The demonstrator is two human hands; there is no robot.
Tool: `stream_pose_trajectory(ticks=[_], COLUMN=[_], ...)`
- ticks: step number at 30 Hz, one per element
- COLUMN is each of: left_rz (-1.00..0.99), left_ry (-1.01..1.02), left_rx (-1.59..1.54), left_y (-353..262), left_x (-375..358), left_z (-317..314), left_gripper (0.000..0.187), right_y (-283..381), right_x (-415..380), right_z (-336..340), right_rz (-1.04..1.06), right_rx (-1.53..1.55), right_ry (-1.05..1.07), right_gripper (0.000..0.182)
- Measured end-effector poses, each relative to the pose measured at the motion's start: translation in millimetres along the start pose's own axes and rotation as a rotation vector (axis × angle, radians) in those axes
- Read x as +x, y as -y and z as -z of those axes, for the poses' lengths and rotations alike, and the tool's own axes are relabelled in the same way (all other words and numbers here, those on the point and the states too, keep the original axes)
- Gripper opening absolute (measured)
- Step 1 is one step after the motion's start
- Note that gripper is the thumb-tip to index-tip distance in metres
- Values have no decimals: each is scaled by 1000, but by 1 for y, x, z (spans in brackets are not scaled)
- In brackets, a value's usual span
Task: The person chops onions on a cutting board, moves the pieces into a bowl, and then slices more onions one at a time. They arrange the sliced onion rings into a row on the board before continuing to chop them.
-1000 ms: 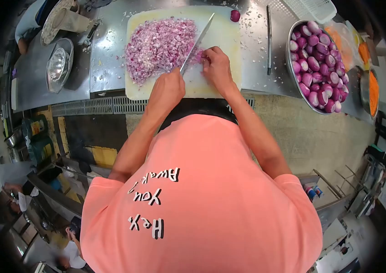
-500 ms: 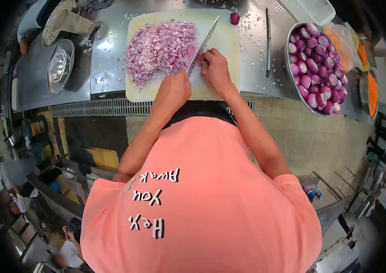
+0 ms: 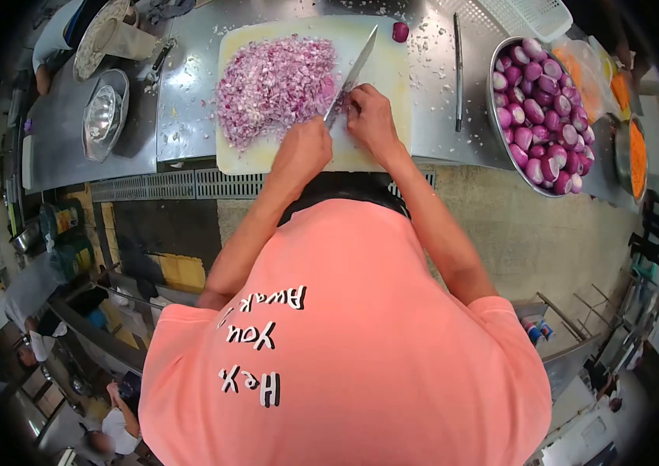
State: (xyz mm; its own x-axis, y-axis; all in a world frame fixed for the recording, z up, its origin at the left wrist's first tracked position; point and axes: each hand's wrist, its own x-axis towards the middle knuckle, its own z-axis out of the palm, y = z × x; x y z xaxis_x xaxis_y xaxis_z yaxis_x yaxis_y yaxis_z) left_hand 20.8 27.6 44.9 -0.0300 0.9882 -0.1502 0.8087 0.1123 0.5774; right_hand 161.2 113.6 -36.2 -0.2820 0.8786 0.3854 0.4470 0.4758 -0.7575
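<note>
Left hand closed around knife handle, blade angled up and to the right across cutting board, edge down among onion pieces. Right hand curled, fingertips pressed on a small bit of onion just right of the blade; whether anything is gripped cannot be told. Heap of chopped red onion immediately left of the blade, covering the board's left half. One small onion piece at the board's far right corner, apart from both hands. Metal bowl of peeled onions well to the right on steel counter; a slim dark utensil between board and bowl. Empty metal bowl to the left. Lettering on salmon shirt, read upside down: "Hey you, awak…", remainder hidden.
</note>
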Motion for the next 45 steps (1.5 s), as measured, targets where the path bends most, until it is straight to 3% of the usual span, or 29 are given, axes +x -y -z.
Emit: stream_pose_trajectory(ticks=[3, 5, 9, 14, 16, 21, 24, 27, 29, 31, 35, 39, 43, 45], left_rz=[-96, 45, 22, 24, 68, -3, 160, -12, -15, 122, -13, 14, -98, -26], left_ry=[-94, -38, 4, 7, 34, -29, 102, -3, -10, 108, 5, 52, -48, -9], left_rx=[-43, 26, -22, -16, -73, -58, -156, -79, -76, -151, -63, -91, -87, -133], left_y=[3, 11, 10, 18, -3, 14, -10, -1, 6, -10, 13, -10, 4, -2], left_x=[-5, -8, -6, -5, -1, 4, 4, 2, 5, 9, 10, 10, 17, 23], left_z=[11, -1, 14, -12, 9, -15, 8, -7, -14, 10, -29, 5, -23, -16], left_gripper=[18, 19, 21, 21, 21, 22, 22, 23, 22, 22, 23, 22, 20, 18], right_y=[-7, -7, -1, 3, 3, 1, 1, 5, 6, 3, 3, -6, -21, -33], right_x=[2, 5, 2, 3, 1, 1, 0, -1, -4, -4, 2, -3, -9, -8], right_z=[5, 5, 7, 4, 7, 7, 9, 12, 12, 17, 16, 17, 31, 46], right_rz=[53, 59, 54, 24, 21, -18, -26, -90, -91, -72, -91, -65, -97, -134], right_rx=[-7, -59, -187, -156, -157, -83, -74, -38, -40, -53, -79, -84, -85, -52], right_ry=[57, 82, 158, 134, 129, 118, 106, 109, 113, 110, 86, 72, 46, -58], right_gripper=[15, 16, 14, 10, 9, 10, 11, 11, 11, 11, 10, 9, 10, 10])
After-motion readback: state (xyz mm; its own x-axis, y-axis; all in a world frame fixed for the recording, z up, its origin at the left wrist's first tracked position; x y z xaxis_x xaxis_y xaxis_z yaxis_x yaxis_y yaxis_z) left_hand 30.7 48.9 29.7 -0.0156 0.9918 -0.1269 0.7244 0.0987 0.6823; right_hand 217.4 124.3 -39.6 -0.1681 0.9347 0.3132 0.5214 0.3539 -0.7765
